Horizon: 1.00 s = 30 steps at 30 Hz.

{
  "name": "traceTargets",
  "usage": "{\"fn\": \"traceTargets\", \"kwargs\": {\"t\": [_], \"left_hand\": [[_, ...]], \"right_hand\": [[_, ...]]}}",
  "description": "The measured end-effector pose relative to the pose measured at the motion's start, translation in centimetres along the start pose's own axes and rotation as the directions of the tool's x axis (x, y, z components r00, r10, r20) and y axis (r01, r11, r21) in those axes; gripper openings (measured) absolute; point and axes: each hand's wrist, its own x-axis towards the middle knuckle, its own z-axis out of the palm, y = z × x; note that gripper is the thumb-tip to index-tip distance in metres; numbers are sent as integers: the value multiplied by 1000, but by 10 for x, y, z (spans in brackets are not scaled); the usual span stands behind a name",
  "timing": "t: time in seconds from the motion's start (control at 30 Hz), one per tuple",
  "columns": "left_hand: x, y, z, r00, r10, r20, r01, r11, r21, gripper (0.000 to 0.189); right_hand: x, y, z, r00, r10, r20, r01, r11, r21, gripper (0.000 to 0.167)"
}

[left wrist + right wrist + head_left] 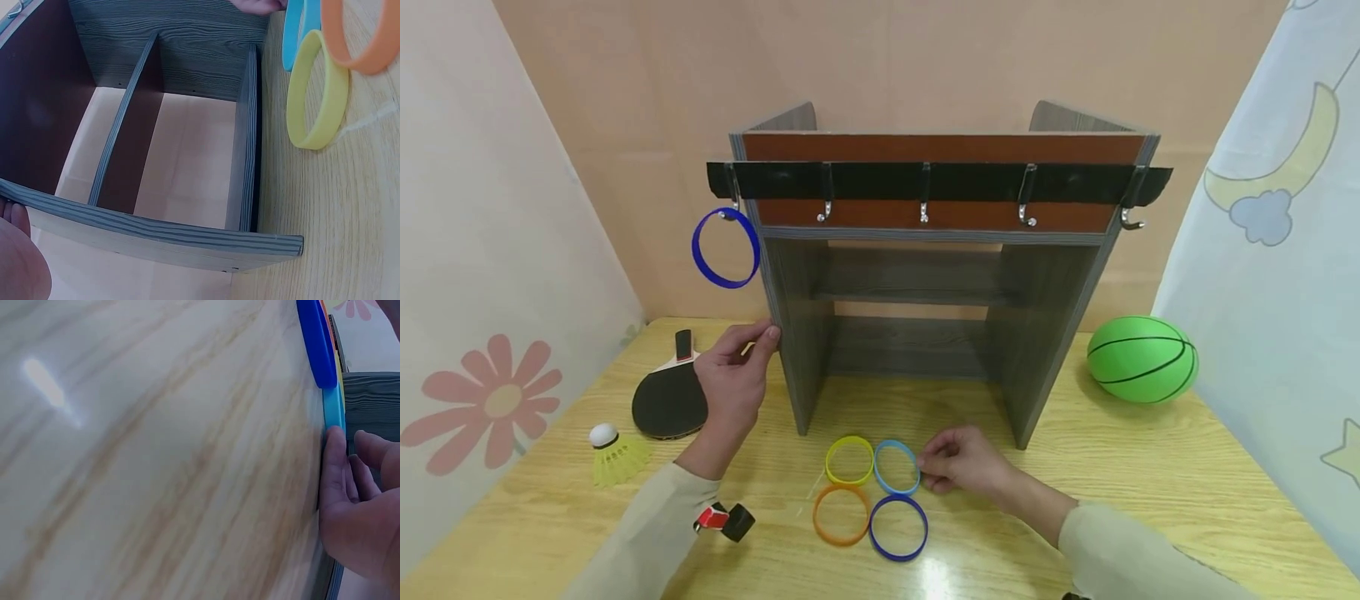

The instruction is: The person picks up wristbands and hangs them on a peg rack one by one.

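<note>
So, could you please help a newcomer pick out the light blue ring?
Find the grey shelf unit with hooks. On the table before it, four rings lie in a square; in the head view, the light blue ring is back right, touching the right hand. Its neighbours are yellow, orange and a much darker blue.

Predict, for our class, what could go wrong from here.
The right grip, at the light blue ring, might nudge the yellow ring close beside it.

If the left grip, at the side of the rack, jolts it, the hanging blue ring could slip off its hook.
</note>
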Motion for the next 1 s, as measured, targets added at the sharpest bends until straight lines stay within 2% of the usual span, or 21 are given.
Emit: {"fn": "traceTargets", "kwargs": {"t": [0.27,0.63,1.0], "left_hand": [[0,-1,1,1000,-2,-8,2,1000,4,16],[-1,0,-1,1000,-1,-9,1,1000,14,16],[0,0,0,1000,-9,-9,9,1000,-10,16]], "right_hand": [[3,4,2,999,29,-34,-29,1000,1,21],[7,4,11,996,-33,-87,24,995,-97,19],[7,2,15,990,-54,-129,35,989,-145,12]]}}
